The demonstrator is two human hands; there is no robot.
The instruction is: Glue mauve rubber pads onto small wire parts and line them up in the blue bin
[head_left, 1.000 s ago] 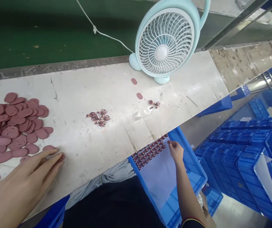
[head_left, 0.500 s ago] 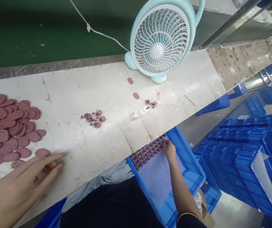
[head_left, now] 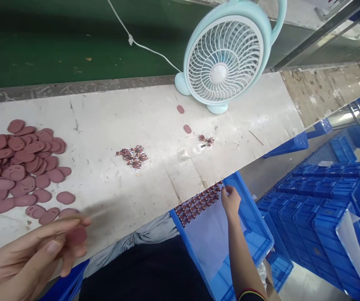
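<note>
Reddish-brown flat oval piece (head_left: pixel 77 235) held in left hand (head_left: pixel 31 261), fingers curled on it; heap of matching oval pieces (head_left: pixel 19 155) just beyond that grip. Right hand (head_left: pixel 231 201), fingertips bunched, contents can't tell, beside rows of small dark-red pieces (head_left: pixel 198 202) inside blue plastic crate (head_left: pixel 258 242).

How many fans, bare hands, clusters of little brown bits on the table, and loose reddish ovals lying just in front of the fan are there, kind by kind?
Fan: 1
Bare hands, left and right: 2
Clusters of brown bits: 2
Loose reddish ovals: 2
Total: 7
</note>
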